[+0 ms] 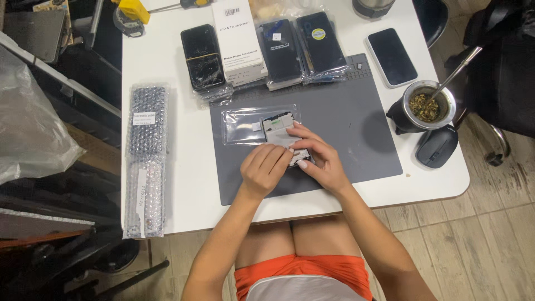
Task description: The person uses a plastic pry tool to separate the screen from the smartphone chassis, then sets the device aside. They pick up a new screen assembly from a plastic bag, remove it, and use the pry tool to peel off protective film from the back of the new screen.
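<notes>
A phone screen part (280, 129), grey-backed with a dark frame, lies on the grey work mat (345, 128) and half inside a clear plastic bag (241, 124). My left hand (264, 169) is curled, its fingertips pressing at the part's lower edge. My right hand (319, 158) grips the same part from the right, fingers over its near end. Both hands meet at the part's lower corner, which they hide.
Behind the mat lie several bagged phone screens (301, 47), a white box (238, 40) and a cracked black screen (203, 56). A phone (391, 57), a cup with herbs and a metal straw (426, 106) and a dark mouse (437, 146) stand right. A bubble-wrapped package (146, 159) lies left.
</notes>
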